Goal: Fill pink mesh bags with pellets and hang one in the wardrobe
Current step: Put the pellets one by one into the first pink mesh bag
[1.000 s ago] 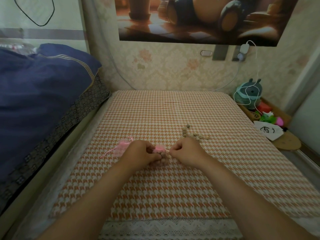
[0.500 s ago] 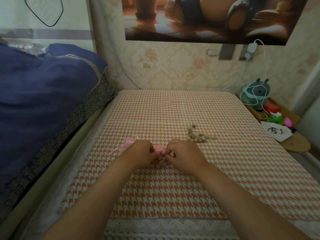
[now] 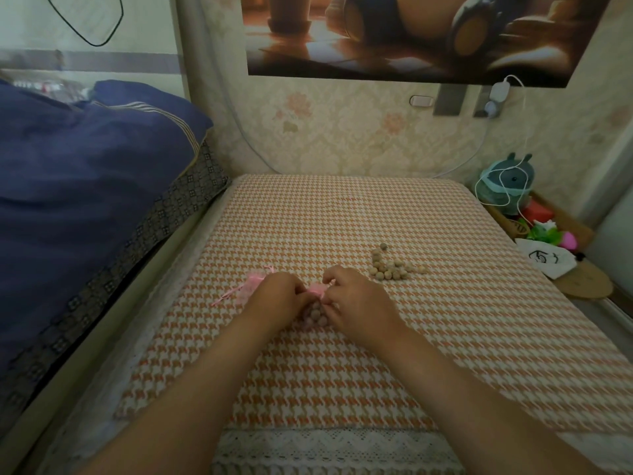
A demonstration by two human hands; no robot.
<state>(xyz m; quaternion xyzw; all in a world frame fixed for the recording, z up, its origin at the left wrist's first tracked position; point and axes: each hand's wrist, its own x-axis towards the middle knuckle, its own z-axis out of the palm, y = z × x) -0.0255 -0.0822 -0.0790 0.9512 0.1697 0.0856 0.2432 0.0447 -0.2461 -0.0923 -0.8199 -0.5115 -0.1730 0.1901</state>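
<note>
A pink mesh bag holding round beige pellets sits on the orange houndstooth table between my hands. My left hand pinches its gathered pink top from the left, and my right hand pinches it from the right. A second pink mesh bag with loose ribbon lies just left of my left hand, partly hidden by it. A small pile of loose pellets lies beyond my right hand.
A bed with a dark blue quilt runs along the left. At the right edge stand a teal round gadget with a white cable, a white pouch, a wooden disc and small colourful items. A wallpapered wall is behind.
My two hands have drawn closer together over the filled bag's top. The view has shifted slightly so the scene sits further right.
</note>
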